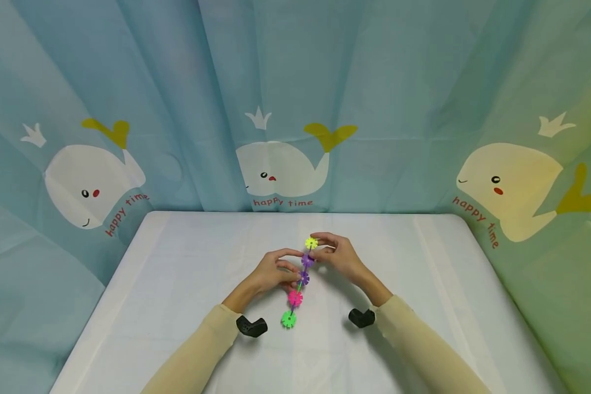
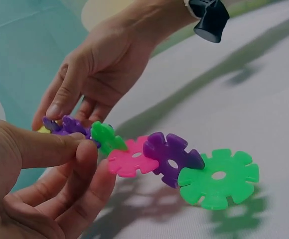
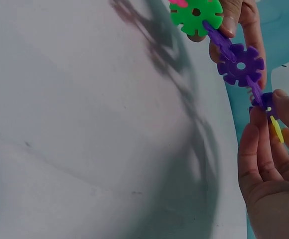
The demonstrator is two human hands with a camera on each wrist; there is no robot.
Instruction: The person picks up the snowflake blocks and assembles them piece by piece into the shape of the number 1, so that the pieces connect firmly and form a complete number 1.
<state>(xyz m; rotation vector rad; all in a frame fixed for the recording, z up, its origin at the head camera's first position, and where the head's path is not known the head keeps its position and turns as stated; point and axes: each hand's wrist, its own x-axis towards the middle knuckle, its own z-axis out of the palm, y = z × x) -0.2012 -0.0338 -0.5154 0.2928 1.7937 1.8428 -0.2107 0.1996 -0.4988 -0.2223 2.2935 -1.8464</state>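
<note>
A chain of notched plastic snowflake discs, slotted edge to edge, hangs slantwise above the table between my two hands. A yellow disc (image 1: 311, 243) forms the far end. Several purple discs (image 3: 241, 65) follow, then a green disc (image 2: 104, 137), a pink disc (image 2: 133, 157), another purple disc (image 2: 172, 158) and a green end disc (image 1: 289, 319). My left hand (image 1: 274, 272) pinches the chain at a purple disc near the middle, between thumb and fingers. With thumb and fingertips, my right hand (image 1: 343, 256) pinches the purple disc beside the yellow one, which its fingers partly hide.
A white-covered table (image 1: 187, 339) lies under both hands, and the chain's shadow falls on it. Blue curtains (image 1: 404, 82) printed with whales stand round its back and sides. Black wrist devices (image 1: 252, 326) sit at both cuffs.
</note>
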